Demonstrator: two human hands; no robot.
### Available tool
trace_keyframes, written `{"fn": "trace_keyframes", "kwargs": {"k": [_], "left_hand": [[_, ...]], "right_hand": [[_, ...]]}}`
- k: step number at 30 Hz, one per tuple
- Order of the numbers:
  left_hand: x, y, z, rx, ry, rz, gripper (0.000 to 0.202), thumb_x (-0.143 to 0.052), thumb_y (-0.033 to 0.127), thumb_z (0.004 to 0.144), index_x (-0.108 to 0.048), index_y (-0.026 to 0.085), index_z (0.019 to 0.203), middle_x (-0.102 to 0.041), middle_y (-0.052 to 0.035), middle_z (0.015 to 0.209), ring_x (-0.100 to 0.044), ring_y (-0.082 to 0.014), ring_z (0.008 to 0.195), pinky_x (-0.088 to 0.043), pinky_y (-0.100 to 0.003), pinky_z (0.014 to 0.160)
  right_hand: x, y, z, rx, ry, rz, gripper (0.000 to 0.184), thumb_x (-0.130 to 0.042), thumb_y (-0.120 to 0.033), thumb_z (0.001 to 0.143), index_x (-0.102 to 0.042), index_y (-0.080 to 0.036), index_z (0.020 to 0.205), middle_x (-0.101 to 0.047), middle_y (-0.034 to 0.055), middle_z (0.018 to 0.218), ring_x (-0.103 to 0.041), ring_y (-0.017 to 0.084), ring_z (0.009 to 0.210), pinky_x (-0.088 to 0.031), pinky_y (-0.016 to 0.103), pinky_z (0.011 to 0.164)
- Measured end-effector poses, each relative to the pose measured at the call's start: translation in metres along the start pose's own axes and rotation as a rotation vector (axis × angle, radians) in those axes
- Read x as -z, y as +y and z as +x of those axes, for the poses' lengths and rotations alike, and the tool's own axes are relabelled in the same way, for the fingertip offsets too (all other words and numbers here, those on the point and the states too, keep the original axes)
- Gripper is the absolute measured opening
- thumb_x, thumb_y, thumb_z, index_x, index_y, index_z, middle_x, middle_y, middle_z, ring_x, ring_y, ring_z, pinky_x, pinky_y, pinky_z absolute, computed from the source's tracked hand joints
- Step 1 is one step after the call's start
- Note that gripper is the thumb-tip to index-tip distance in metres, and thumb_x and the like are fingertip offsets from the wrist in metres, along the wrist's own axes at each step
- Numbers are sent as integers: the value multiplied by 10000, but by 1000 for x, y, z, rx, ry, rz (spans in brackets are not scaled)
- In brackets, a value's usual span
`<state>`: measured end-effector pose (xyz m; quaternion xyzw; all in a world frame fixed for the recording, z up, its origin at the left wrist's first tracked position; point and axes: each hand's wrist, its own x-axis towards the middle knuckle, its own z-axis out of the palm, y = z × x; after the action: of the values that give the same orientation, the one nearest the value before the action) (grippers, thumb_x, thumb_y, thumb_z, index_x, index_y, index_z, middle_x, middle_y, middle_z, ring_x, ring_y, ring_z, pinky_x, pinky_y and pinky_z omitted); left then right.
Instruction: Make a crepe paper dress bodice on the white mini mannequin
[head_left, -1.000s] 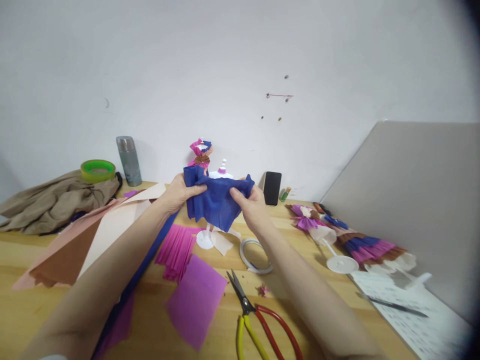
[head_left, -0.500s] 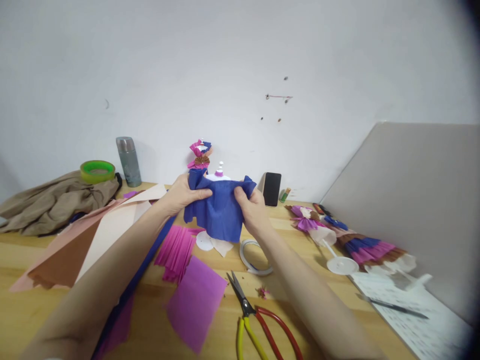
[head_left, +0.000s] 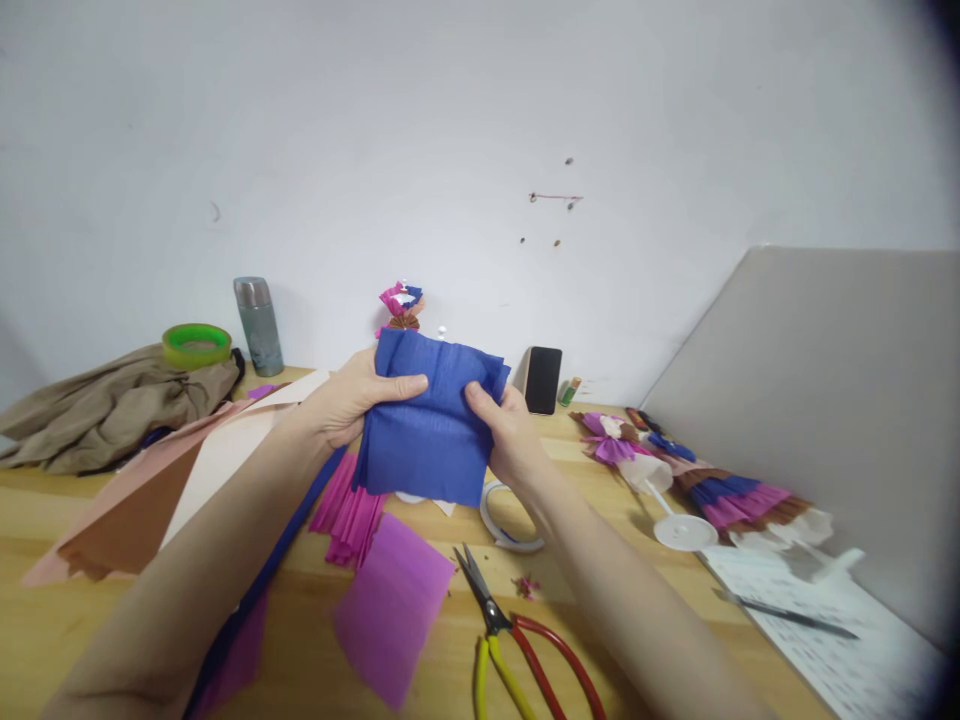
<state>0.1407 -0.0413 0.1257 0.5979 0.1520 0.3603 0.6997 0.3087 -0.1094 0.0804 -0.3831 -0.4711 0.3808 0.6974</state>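
Observation:
A folded, layered piece of blue crepe paper (head_left: 431, 430) is held up above the middle of the table. My left hand (head_left: 367, 395) pinches its left side, thumb lying across the front and fingers behind. On the right side my right hand (head_left: 504, 418) grips it the same way, fingers mostly hidden behind the paper. Below it on the table lie pleated magenta crepe paper (head_left: 352, 515), a flat purple sheet (head_left: 394, 610) and a white tape roll (head_left: 514, 540). Scissors (head_left: 491, 615) with one yellow and one red handle lie half open in front.
Pink, brown and white sheets (head_left: 217, 470) spread at left beside a brown cloth (head_left: 112, 400), a green tape roll (head_left: 196, 345) and a flask (head_left: 257, 325). A phone (head_left: 543, 380) leans on the wall. Paper-dressed figures (head_left: 739, 495), a pen (head_left: 795, 615) and a printed sheet (head_left: 847, 640) lie right.
The blue paper has gone from ruffled and curled at the top to flatter and squarer, hanging slightly lower. It now covers more of the white pieces behind it. Both hands still hold it.

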Motion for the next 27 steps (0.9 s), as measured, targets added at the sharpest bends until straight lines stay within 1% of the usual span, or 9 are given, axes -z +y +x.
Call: {"fn": "trace_keyframes", "kwargs": {"k": [3, 5, 8, 11, 13, 16, 19, 23, 27], "left_hand": [[3, 7, -5, 9, -40, 71, 516, -900, 309, 588, -715, 132, 1035, -764, -85, 895, -718, -250, 867, -562, -374, 859], [9, 17, -11, 6, -45, 217, 461, -888, 317, 592, -729, 139, 987, -756, -66, 864, -707, -240, 840, -562, -337, 801], [17, 35, -18, -61, 112, 548, 321, -859, 317, 597, -729, 144, 835, -719, -23, 765, -668, -204, 748, -532, -267, 685], [21, 47, -22, -109, 326, 828, 240, -799, 348, 646, -675, 147, 689, -647, -1, 656, -609, -171, 655, -467, -224, 577], [24, 52, -21, -97, 345, 892, 244, -763, 374, 672, -665, 150, 681, -643, -5, 665, -593, -164, 646, -453, -219, 562], [31, 55, -20, -54, 295, 924, 247, -759, 377, 664, -662, 150, 670, -652, -11, 686, -579, -155, 639, -448, -215, 559], [40, 56, -18, -23, 309, 939, 244, -785, 346, 628, -639, 151, 617, -623, -2, 624, -557, -145, 598, -433, -211, 524], [44, 52, -19, -26, 247, 715, 260, -824, 350, 578, -689, 150, 675, -681, -21, 682, -607, -173, 621, -491, -235, 540], [40, 49, -23, -71, 121, 534, 337, -874, 371, 527, -717, 155, 733, -687, -26, 705, -651, -213, 682, -541, -277, 604]], "right_hand": [[4, -3, 0, 1, -20, 17, 499, -829, -550, 635, -697, -196, 961, -765, 78, 992, -705, 276, 934, -552, 401, 867], [8, -3, 0, 17, -27, -1, 469, -845, -514, 630, -700, -201, 947, -766, 63, 964, -703, 262, 918, -547, 394, 873], [13, -2, 0, 17, -69, -58, 421, -864, -467, 623, -704, -204, 909, -748, 31, 852, -685, 220, 802, -554, 364, 795], [13, -2, -1, -2, -161, -164, 369, -843, -491, 653, -683, -195, 803, -641, -13, 640, -567, 144, 566, -500, 287, 564], [12, -5, -2, -1, -214, -222, 390, -804, -545, 684, -642, -193, 730, -550, -38, 560, -470, 106, 487, -428, 251, 479], [12, -11, -3, -49, -382, -321, 457, -735, -619, 722, -589, -188, 677, -514, -37, 558, -451, 94, 498, -411, 244, 490], [12, -12, -5, -161, -574, -487, 438, -717, -586, 748, -579, -178, 669, -505, -35, 575, -439, 91, 516, -382, 245, 501], [9, -4, -6, -160, -517, -652, 320, -684, -466, 804, -618, -167, 710, -536, -28, 601, -459, 99, 534, -355, 245, 508], [6, 4, -7, -150, -542, -644, 300, -725, -383, 786, -679, -157, 979, -603, -19, 672, -546, 122, 582, -420, 254, 548]]}}
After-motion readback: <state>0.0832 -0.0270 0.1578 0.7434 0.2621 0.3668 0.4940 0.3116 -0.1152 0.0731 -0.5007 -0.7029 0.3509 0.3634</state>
